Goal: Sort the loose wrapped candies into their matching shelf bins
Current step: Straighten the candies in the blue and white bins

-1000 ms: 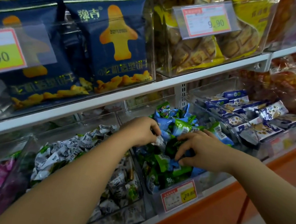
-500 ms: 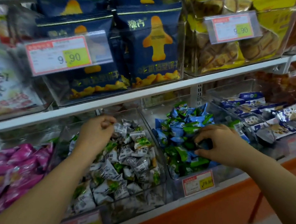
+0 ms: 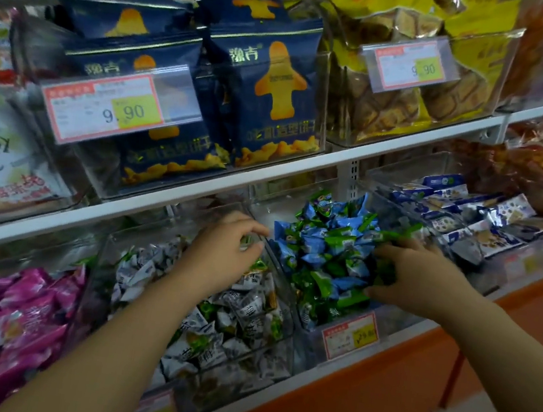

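Blue and green wrapped candies [image 3: 326, 247] fill a clear bin [image 3: 312, 332] on the lower shelf. The clear bin [image 3: 241, 374] to its left holds grey-white wrapped candies [image 3: 242, 309], with a few green ones among them. My left hand [image 3: 222, 251] hovers over the grey-white candies by the divider between the two bins. Its fingers are curled; a sliver of green shows between thumb and fingers, and whether it holds anything is unclear. My right hand [image 3: 419, 277] lies in the blue and green pile, fingers and thumb curled around green candies [image 3: 383, 274].
Pink packets [image 3: 8, 309] fill the bin at far left, and blue-white packets [image 3: 468, 224] the bin at right. The white upper shelf [image 3: 302, 172] with navy biscuit bags [image 3: 270, 102] overhangs the bins. Price tags [image 3: 350, 333] hang on the bin fronts above the orange base [image 3: 374, 409].
My left hand went from the blue and green bin to the grey-white bin, then back right toward the divider. My right hand stayed in the blue and green pile. The view shifted left.
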